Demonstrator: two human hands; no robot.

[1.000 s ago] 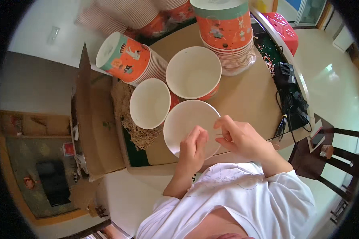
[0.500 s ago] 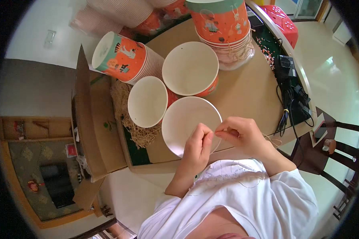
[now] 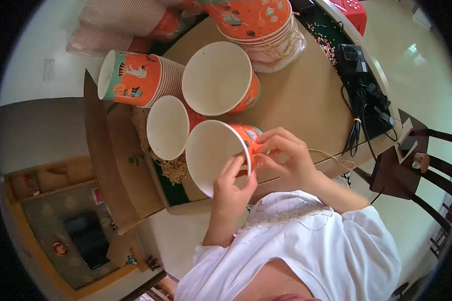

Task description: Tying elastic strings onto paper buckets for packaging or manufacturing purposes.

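A paper bucket [image 3: 211,155], white inside and orange and green outside, stands tilted at the table's near edge. My left hand [image 3: 232,183] grips its rim, fingers inside and thumb outside. Against the printed outer side, my right hand [image 3: 289,155] has its fingertips closed in a pinch. A thin tan string [image 3: 331,154] trails rightward from behind that hand; its end at the fingertips is too small to see. Just beyond are a larger open bucket [image 3: 217,78] and a smaller one [image 3: 167,128], both showing white insides.
Stacked printed buckets lie at the left [image 3: 140,75] and stand at the back [image 3: 258,25]. Tan netting [image 3: 173,169] lies beside an open cardboard box [image 3: 128,160]. A black power adapter [image 3: 352,59] with bundled cables [image 3: 357,120] rests along the right edge.
My left fingers have moved into the bucket and onto its rim. My right hand has gone from near the left fingertips to the bucket's outer side. The bucket has tilted, showing its print.
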